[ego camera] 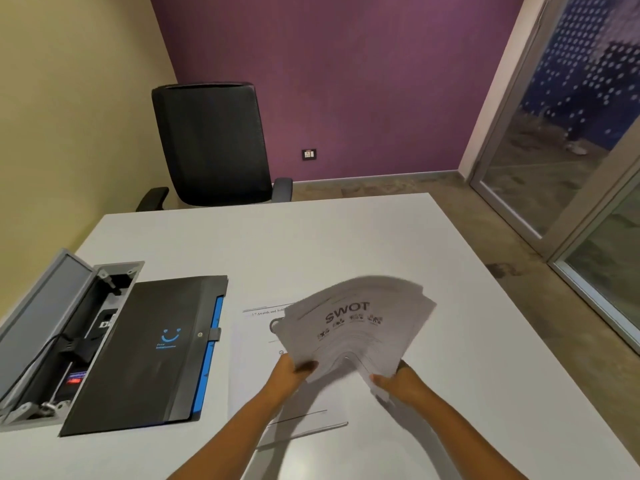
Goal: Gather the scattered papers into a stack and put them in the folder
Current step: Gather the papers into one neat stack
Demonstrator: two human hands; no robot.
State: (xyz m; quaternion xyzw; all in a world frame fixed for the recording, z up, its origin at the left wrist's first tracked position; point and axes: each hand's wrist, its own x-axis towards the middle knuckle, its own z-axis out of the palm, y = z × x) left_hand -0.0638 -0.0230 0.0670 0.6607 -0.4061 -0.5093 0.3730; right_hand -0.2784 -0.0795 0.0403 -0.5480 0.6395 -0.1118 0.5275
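A thick sheaf of white papers (356, 327) is held above the table (311, 237), fanned out and blurred at its far edges. The top sheet is printed with the word "SWOT" in bold dark letters over a row of small icons. The sheaf's near left corner is pinched by the left hand (294, 370), thumb on top and fingers beneath. Its near right corner is clamped by the right hand (398, 381), with the fingers curled over the paper edge. The bundle is bowed slightly between the two grips.

Beneath the sheaf, a loose sheet (256, 344) lies flat on the table, bearing a printed heading and a round emblem partly covered by the raised papers. Further thin paper edges are seen near the forearms.

To the left, just beside the loose sheet, a closed folder (152, 355) lies flat. It is black, matte and rectangular, marked with a blue smile logo, edged with a blue strip along its right side and fastened by a small grey tab.

Left of the folder, a grey metal cable box (45, 327) is sunk into the smooth white tabletop, its lid raised and cables exposed. A black mesh-backed chair (211, 143) stands behind the table.
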